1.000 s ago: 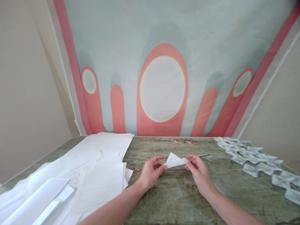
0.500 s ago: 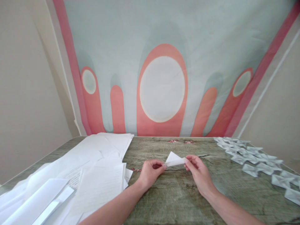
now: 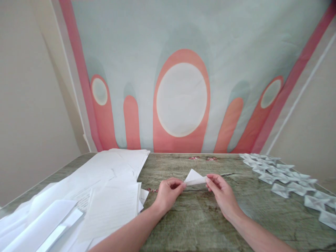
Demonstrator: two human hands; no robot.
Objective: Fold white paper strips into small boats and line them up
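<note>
Between my two hands a small piece of folded white paper (image 3: 194, 177) is held up over the wood-grain table (image 3: 189, 224). It has a triangular peak at the top and a narrow folded band along its lower edge. My left hand (image 3: 170, 193) pinches its left end between thumb and fingers. At the right end, the thumb and fingertips of my right hand (image 3: 221, 192) close on the other corner. The fingers cover both ends of the paper.
Loose white sheets (image 3: 112, 206), some with printed lines, are heaped across the left side of the table. Rows of small folded white paper pieces (image 3: 282, 175) lie along the right side. Behind the table hangs a pale green and coral patterned backdrop (image 3: 181, 143).
Almost nothing differs. The folded paper has shifted very slightly, and both hands keep their pinch on its ends.
</note>
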